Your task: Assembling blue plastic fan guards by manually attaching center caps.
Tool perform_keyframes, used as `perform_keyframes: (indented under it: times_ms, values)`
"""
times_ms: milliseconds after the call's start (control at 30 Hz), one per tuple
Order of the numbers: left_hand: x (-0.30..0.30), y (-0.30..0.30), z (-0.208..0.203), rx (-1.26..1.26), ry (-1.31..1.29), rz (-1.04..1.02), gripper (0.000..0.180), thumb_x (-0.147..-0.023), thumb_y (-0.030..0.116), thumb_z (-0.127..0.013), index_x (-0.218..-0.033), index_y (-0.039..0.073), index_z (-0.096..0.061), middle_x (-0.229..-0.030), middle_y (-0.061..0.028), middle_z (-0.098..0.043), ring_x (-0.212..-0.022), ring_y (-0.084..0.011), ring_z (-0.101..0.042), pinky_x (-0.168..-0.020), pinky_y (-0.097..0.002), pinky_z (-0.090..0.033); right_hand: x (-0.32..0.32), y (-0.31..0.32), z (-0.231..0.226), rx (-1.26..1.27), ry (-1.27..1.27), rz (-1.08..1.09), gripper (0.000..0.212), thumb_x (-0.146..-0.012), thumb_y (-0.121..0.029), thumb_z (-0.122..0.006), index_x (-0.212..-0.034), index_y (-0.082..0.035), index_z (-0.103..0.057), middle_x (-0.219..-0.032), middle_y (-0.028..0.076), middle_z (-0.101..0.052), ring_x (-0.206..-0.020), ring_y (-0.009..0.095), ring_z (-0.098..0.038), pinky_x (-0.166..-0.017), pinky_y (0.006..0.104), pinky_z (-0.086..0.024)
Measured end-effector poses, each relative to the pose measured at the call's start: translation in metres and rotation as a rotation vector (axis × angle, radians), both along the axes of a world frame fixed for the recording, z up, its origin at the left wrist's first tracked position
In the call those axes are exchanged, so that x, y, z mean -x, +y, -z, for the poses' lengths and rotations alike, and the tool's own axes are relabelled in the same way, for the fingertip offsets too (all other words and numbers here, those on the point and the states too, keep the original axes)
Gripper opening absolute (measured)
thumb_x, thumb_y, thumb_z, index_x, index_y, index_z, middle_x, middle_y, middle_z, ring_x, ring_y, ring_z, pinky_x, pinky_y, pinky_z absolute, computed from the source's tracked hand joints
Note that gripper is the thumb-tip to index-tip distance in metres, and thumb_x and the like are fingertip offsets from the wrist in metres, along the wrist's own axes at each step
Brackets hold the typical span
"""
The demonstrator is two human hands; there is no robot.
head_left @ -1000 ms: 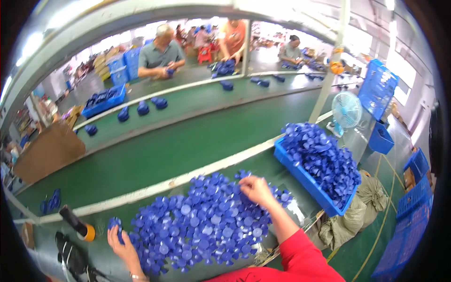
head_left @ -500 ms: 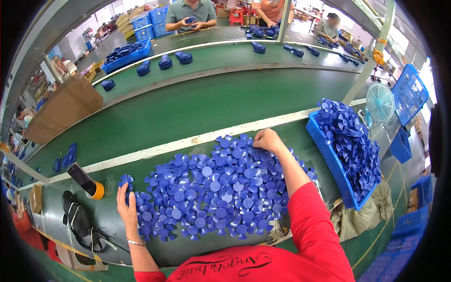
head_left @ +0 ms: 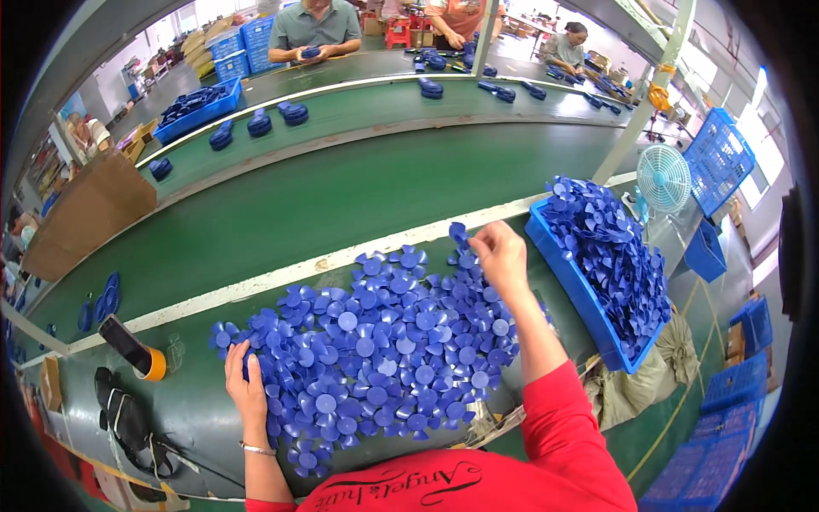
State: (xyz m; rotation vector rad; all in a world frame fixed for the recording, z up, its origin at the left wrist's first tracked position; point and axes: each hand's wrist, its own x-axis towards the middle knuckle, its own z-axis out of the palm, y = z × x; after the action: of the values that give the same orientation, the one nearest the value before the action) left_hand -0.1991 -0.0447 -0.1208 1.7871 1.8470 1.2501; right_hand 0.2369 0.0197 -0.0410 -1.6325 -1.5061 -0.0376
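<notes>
Right hand [head_left: 499, 254] pinches a blue plastic propeller-shaped piece [head_left: 459, 233] at the far edge of a heap of similar pieces [head_left: 375, 346]; left hand [head_left: 246, 388], thumb spread, touches the heap's left edge. Beneath lies a dark green surface [head_left: 205, 410].

Lobed pieces [head_left: 365, 347]: deep violet-blue, lighter glints on the round centres.
Tray [head_left: 573, 292]: brighter, plain blue.
Counter [head_left: 200, 384]: dark green, greyer toward the left.
Rail [head_left: 256, 286]: off-white, blotched with brown.
Shirt [head_left: 512, 482]: red, black script across the chest.
Bracelet [head_left: 258, 449]: silver.
Tape roll [head_left: 155, 365]: orange-yellow.
Phone [head_left: 124, 343]: black.
Fan [head_left: 664, 177]: pale turquoise.
Sacks [head_left: 633, 392]: dull khaki.
Floor [head_left: 674, 399]: green, striped with yellow lines.
Cardboard [head_left: 90, 218]: plain brown.
Co-worker's shirt [head_left: 316, 30]: grey-green.
</notes>
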Motion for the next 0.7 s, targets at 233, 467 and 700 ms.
perform_keyframes:
  times_ms: [233, 467, 700]
  values:
    - [-0.012, 0.008, 0.000, -0.058, -0.012, -0.038, 0.027, -0.091, 0.018, -0.052, -0.109, 0.000, -0.060, -0.112, -0.0146, -0.059, -0.110, -0.0277, -0.052, -0.097, -0.0359, -0.037, 0.052, -0.056, 0.008, -0.161, -0.234, -0.378, 0.013, -0.071, -0.004, -0.067, -0.070, -0.004, -0.054, -0.066, 0.010, -0.049, -0.059, 0.028, -0.054, -0.051, 0.0376, -0.044]
    - [-0.004, 0.010, -0.010, -0.180, -0.051, -0.144, 0.023, -0.089, 0.013, -0.053, -0.104, -0.002, -0.060, -0.104, -0.0138, -0.060, -0.098, -0.0263, -0.055, -0.090, -0.0353, -0.041, 0.085, -0.078, 0.000, -0.051, -0.199, -0.766, 0.014, -0.072, -0.012, -0.070, -0.081, -0.005, -0.061, -0.074, 0.007, -0.057, -0.069, 0.024, -0.058, -0.061, 0.0352, -0.047]
    - [0.050, 0.011, 0.009, -0.207, -0.350, -0.226, 0.024, -0.094, 0.015, -0.049, -0.107, -0.003, -0.058, -0.103, -0.0092, -0.061, -0.095, -0.0163, -0.057, -0.085, -0.0284, -0.044, 0.031, -0.010, 0.022, 0.361, -0.267, -0.242, 0.031, -0.073, -0.021, -0.069, -0.099, -0.005, -0.063, -0.099, 0.015, -0.059, -0.097, 0.035, -0.054, -0.083, 0.0416, -0.045]
